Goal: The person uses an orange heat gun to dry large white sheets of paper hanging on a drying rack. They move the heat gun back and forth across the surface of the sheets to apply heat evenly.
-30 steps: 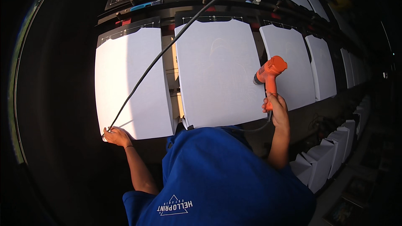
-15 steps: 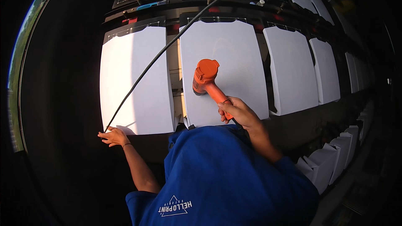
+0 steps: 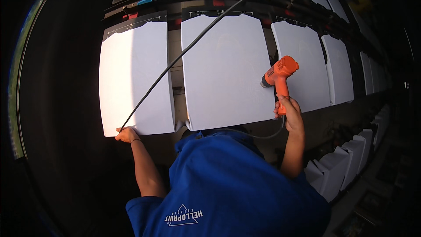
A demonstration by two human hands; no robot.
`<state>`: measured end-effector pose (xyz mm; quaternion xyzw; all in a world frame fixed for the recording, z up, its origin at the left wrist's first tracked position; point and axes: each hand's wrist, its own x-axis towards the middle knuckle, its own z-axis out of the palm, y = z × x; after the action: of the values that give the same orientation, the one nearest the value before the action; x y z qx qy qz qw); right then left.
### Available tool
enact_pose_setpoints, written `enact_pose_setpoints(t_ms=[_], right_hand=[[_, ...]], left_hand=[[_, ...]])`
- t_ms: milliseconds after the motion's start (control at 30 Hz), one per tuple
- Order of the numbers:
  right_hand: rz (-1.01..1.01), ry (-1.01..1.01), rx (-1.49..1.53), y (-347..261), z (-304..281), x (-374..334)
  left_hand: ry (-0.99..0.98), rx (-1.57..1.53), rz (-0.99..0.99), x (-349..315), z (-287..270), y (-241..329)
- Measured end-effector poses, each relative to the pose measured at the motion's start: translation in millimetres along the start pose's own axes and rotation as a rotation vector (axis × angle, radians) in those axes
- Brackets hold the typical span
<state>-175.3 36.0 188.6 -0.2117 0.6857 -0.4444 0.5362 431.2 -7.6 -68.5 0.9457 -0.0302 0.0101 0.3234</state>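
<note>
Orange heat gun (image 3: pixel 283 72) sits over the middle white board's (image 3: pixel 226 74) right edge, right hand (image 3: pixel 291 110) wrapped round its handle. Left hand (image 3: pixel 127 134) pinches a black cable (image 3: pixel 165 73) by the left white board's (image 3: pixel 116 83) bottom corner. Blue shirt's (image 3: pixel 241 175) got white lettering (image 3: pixel 183 216), upside down.

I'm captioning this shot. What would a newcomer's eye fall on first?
Probably the bright orange heat gun in the right hand, right of centre. Then the row of white panels across the middle, the leftmost catching bright light, and the dark cable slanting from the top down to the left hand at that panel's lower edge.
</note>
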Motion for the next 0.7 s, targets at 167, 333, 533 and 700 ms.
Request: enact_pose_setpoints(t_ms=[167, 333, 533, 700], right_hand=[[0.035, -0.264, 0.001, 4, 43, -8], [0.069, -0.591, -0.066, 16, 98, -8], [0.080, -0.634, -0.106, 15, 105, -6], [0.016, -0.419, -0.066, 14, 45, -3]], left_hand=[[0.010, -0.004, 0.024, -3, -7, 5], [-0.040, -0.002, 0.016, -12, -18, 17], [-0.067, 0.016, 0.035, -19, -28, 22], [-0.063, 0.013, 0.053, -17, -24, 16]])
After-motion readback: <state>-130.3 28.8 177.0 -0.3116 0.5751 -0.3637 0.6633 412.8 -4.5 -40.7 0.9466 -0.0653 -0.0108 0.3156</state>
